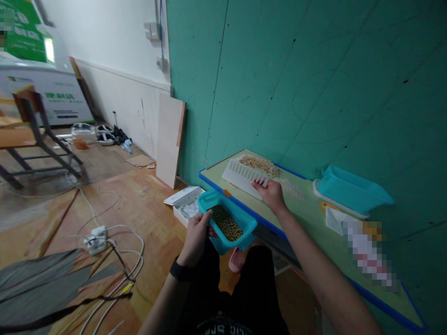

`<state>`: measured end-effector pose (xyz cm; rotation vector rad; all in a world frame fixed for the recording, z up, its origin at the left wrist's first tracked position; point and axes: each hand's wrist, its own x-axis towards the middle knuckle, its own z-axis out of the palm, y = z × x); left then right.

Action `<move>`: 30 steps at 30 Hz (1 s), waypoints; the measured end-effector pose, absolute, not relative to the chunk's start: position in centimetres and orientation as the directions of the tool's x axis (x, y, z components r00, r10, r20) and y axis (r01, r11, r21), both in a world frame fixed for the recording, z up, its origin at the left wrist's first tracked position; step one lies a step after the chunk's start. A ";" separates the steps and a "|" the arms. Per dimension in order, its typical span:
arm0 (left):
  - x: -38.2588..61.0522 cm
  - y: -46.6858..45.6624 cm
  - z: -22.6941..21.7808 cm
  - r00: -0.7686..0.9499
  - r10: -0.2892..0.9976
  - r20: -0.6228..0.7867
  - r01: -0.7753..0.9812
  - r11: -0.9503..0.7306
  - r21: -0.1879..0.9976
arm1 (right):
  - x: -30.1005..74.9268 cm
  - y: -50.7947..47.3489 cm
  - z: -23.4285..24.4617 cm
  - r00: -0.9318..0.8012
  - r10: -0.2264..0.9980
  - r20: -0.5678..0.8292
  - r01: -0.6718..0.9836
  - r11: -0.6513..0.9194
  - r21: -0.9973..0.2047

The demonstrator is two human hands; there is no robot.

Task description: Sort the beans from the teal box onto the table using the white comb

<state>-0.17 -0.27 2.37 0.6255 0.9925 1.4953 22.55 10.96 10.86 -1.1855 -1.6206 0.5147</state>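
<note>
My left hand (196, 235) grips the near side of a teal plastic container (248, 227), thumb over its rim. Green beans (226, 223) lie inside; the container is held beside the table's front edge, above my legs. My right hand (273, 196) is closed on the right end of a white slotted plastic strip (240, 179), which is over the light-green tabletop (307, 223). Behind the strip is a spread of yellowish-brown grains or beans (258, 164). Small whitish grains (294, 190) lie to the right of the strip, beyond my right hand.
Farther right on the table are an empty-looking teal bin (354, 190) and a white tray (335, 221). An opened white box (185, 202) is below the table's left side. A power strip (97, 239) with loose cables lies on the floor at left; a board (169, 139) leans against the wall.
</note>
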 end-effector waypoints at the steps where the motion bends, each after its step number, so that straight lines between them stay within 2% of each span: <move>1: -0.1 -0.3 2.4 -0.181 0.972 -0.148 -0.514 0.035 0.857 | 22.6 11.0 10.8 0.005 0.884 0.468 0.437 0.419 -0.796; 17: -0.2 0.0 2.1 -0.182 0.975 -0.129 -0.489 0.024 0.872 | 22.3 11.7 10.7 0.076 0.924 0.375 0.374 0.322 -0.870; 30: -0.3 0.5 1.9 -0.206 0.973 -0.101 -0.480 -0.011 0.877 | 21.5 11.3 11.2 0.011 0.953 0.301 0.291 0.285 -0.913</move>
